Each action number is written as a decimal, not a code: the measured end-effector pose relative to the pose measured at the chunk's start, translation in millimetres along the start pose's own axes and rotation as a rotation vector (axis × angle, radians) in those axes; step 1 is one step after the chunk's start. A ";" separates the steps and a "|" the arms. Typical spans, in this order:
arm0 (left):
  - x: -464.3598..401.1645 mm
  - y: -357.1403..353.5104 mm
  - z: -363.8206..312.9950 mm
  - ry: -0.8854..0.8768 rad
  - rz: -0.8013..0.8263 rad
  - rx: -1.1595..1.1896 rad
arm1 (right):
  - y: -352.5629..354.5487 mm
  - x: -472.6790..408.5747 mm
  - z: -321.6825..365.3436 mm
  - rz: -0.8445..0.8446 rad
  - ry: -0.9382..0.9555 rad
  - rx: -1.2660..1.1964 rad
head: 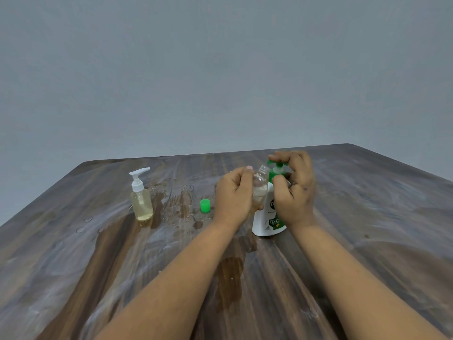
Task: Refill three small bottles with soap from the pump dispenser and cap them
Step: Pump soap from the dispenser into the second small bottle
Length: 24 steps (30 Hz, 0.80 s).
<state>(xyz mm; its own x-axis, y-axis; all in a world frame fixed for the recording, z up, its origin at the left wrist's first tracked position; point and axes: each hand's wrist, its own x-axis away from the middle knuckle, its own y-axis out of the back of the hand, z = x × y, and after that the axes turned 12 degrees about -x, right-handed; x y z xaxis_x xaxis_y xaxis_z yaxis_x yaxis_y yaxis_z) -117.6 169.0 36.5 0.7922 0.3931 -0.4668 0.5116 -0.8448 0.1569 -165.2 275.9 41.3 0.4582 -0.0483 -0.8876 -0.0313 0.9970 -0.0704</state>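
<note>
Fingers (241,179) of my left hand (232,197) are curled round a small clear bottle (259,186), holding it off the desk (367,241) with its open neck tilted up and to the right, toward the green spout of the pump dispenser (266,220). I can see a little pale liquid low in that bottle, though my palm hides its base. On my right hand (295,190), the fingers are bent over the green pump head (278,165), the fingertips resting on top of it, while the thumb curls in against the dispenser's neck just below. How far down the pump is pressed I cannot tell.

That dispenser is white with a green label and stands upright on the desk between my two wrists, touching the held bottle from where I look.

Just left of my left hand a small green cap (205,206) sits by itself on the desk. Further left, well apart from my hands, a clear bottle with a white pump top (141,195) stands upright, filled with yellowish liquid.

Wet patches (230,280) and droplets darken the wood-grain surface around these things and nearer to me. Behind the far edge of the desk is a plain grey wall (220,69).
</note>
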 end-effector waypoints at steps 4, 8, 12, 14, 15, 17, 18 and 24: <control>-0.1 -0.4 0.2 0.008 0.005 0.007 | 1.1 -0.4 -0.9 0.006 0.006 0.000; -0.3 -0.6 -0.5 0.014 0.013 0.008 | 1.0 -1.3 -1.8 0.003 -0.015 0.007; 0.1 -0.9 -1.0 0.004 0.008 0.013 | 0.8 -1.2 0.7 0.003 -0.014 0.017; 0.3 -0.6 -0.9 -0.004 -0.002 0.011 | 0.8 -0.4 2.2 0.007 0.007 0.015; 0.4 -0.4 -1.0 -0.008 -0.004 0.009 | 0.8 -0.3 2.5 0.007 0.013 0.013; 0.5 -0.3 -1.2 -0.010 -0.003 0.005 | 0.9 -0.4 2.3 0.005 0.012 0.012; 0.5 -0.3 -1.5 -0.010 -0.002 0.004 | 1.0 -0.7 1.9 0.005 0.007 0.012; 0.3 -0.3 -1.9 -0.006 -0.007 0.008 | 0.3 -1.5 0.3 -0.005 -0.012 0.014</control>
<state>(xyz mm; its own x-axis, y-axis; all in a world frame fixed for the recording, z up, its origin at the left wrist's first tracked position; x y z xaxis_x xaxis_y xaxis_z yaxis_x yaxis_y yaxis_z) -116.9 170.0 37.9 0.7867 0.3970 -0.4727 0.5143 -0.8450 0.1463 -165.6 276.3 42.7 0.4693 -0.0522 -0.8815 -0.0165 0.9976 -0.0679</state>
